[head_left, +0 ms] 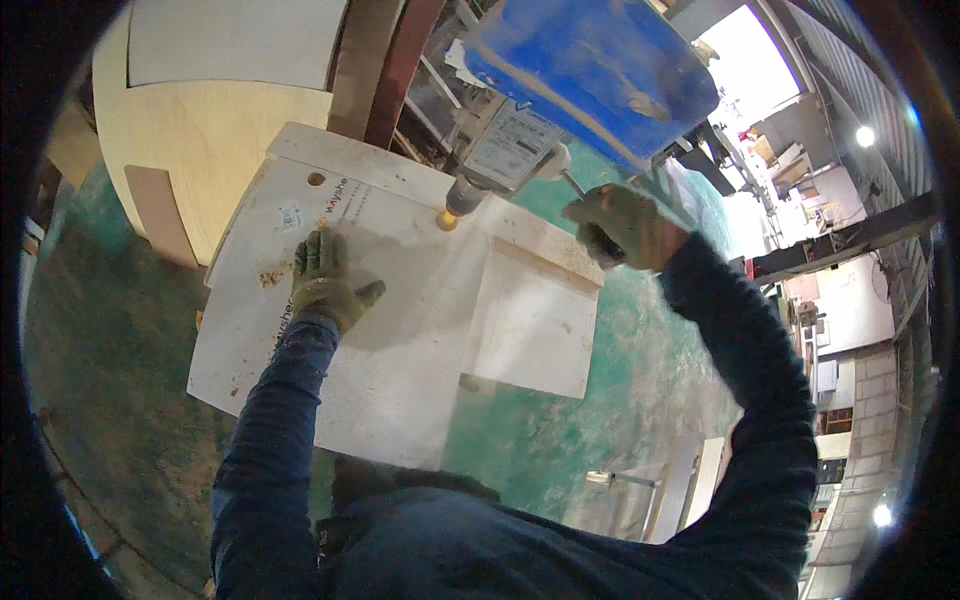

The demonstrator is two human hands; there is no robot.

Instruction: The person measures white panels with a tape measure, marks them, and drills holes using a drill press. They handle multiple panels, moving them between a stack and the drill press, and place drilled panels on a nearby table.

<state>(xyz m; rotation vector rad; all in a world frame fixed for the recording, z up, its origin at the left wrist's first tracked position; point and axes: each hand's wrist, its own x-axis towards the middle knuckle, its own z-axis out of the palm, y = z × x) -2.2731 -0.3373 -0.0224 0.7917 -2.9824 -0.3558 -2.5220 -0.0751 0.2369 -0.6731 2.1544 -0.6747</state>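
Observation:
My left hand, in a greenish work glove, lies flat on a large white board, fingers forward and thumb out to the right. The board has a round hole near its far left corner, printed lettering and a small heap of shavings. Over its far edge stands a drill press with a blue housing. Its yellow-tipped bit points down at the board; whether it touches cannot be made out. My right hand, also gloved, is closed around the end of the press's feed lever.
Light wooden panels stand at the far left, with a small brown strip against them. A brown-red steel post rises behind the board. The floor is worn green. Boards lean at the lower right.

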